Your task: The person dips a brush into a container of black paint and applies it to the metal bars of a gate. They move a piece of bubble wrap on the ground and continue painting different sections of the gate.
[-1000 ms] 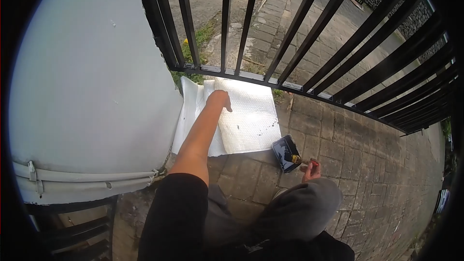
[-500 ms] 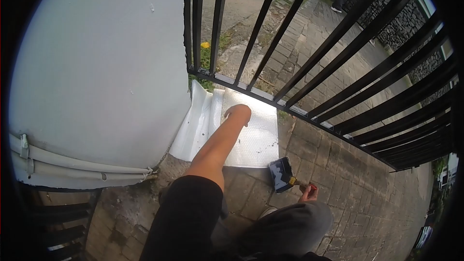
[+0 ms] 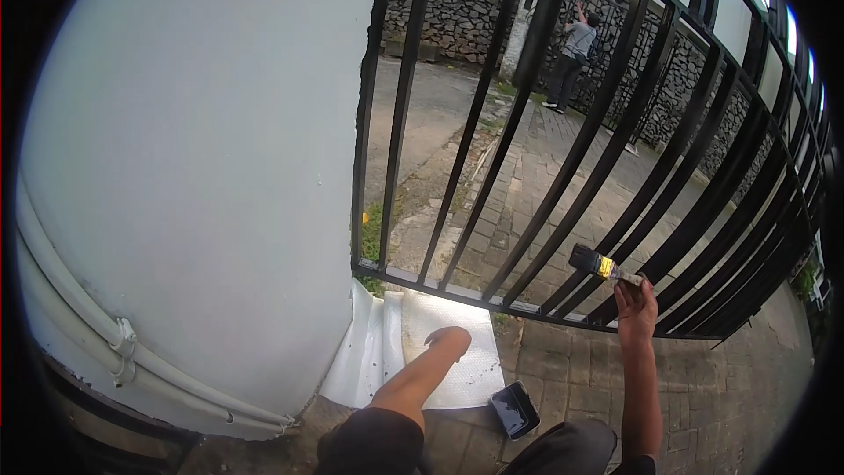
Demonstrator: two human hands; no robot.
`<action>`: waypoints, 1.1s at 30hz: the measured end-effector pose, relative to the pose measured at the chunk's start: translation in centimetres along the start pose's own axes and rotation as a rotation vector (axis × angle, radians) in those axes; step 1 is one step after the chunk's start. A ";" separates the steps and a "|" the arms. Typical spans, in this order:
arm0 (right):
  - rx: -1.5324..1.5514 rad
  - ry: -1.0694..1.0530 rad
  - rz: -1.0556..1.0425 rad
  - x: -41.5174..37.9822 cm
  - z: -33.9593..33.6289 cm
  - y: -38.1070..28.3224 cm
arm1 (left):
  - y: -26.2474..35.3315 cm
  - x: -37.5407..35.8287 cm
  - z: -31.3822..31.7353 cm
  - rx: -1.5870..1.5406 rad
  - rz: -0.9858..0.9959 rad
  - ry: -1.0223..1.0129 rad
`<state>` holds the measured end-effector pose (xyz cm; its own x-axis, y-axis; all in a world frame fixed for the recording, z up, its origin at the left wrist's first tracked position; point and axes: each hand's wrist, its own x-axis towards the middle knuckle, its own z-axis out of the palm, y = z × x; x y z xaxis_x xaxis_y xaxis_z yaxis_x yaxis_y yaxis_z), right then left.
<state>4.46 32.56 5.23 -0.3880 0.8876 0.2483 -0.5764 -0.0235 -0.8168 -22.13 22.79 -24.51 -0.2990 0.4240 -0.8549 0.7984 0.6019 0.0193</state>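
Observation:
My right hand (image 3: 636, 296) is raised in front of the black metal gate (image 3: 512, 303), fingers wrapped around the handle of a paintbrush (image 3: 604, 266). The brush has dark bristles and a yellow band, and its tip points up and left across the bars. Down at the left, my left hand (image 3: 451, 342) is over a silvery bubble-foil sheet (image 3: 470, 380) spread under the gate's bottom rail. A thumb shows at its left side; its other fingers are hidden. A black paint tray (image 3: 513, 410) with dark paint inside rests on the paving by the sheet's lower right corner.
A pale grey wall (image 3: 202, 167) with pipes (image 3: 167, 369) along its base stands close on the left. My knee (image 3: 567, 450) is below the tray. Beyond the bars, a person (image 3: 573, 57) stands by a stone wall (image 3: 453, 4).
My right hand has lifted the paintbrush from beside the tray up to the gate bars. The view has tilted upward, showing more of the gate. My left hand remains over the sheet.

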 end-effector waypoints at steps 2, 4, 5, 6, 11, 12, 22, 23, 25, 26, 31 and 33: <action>-0.032 -0.123 -0.140 1.8 6.7 -2.3 | 0.1 -1.8 -0.2 -0.019 0.010 0.044; -0.014 -0.221 -0.294 3.0 13.6 -4.3 | 0.4 -1.3 -0.5 0.015 0.005 0.018; -0.028 -0.271 -0.377 3.2 17.1 -5.3 | 0.4 -1.2 -0.7 0.041 0.001 -0.018; -0.027 -0.322 -0.462 3.4 20.3 -6.1 | 0.4 -1.7 -0.9 0.049 -0.001 -0.011; 0.003 -0.497 -0.717 5.8 34.5 -9.0 | -0.9 -7.8 -1.4 -0.032 0.080 0.107; 0.009 -0.513 -0.764 6.3 37.1 -9.5 | -1.0 -7.6 -1.6 -0.029 0.080 0.110; 0.067 -0.503 -0.862 10.4 49.6 -11.5 | 2.5 -8.8 -3.4 -0.151 0.240 0.205; 0.070 -0.475 -0.873 10.7 50.3 -12.0 | 3.1 -8.2 -3.6 -0.134 0.244 0.200; 0.078 -0.423 -0.901 10.1 50.9 -12.7 | 4.4 -6.5 -3.4 -0.124 0.249 0.180; 0.082 -0.412 -0.901 9.5 51.1 -13.0 | 4.5 -5.6 -3.1 -0.115 0.242 0.176; -0.229 -0.310 -1.284 9.6 52.6 -13.9 | 3.3 -3.7 -3.6 -0.126 0.238 0.163; -0.329 -0.271 -1.395 9.8 53.1 -13.9 | 1.5 -4.3 -5.0 -0.155 0.164 0.118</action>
<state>-29.51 17.19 46.67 0.1951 -0.0122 0.9807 -0.4180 0.9036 0.0944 -22.22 25.26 -18.25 -0.2377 0.5951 -0.7677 0.7540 0.6113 0.2403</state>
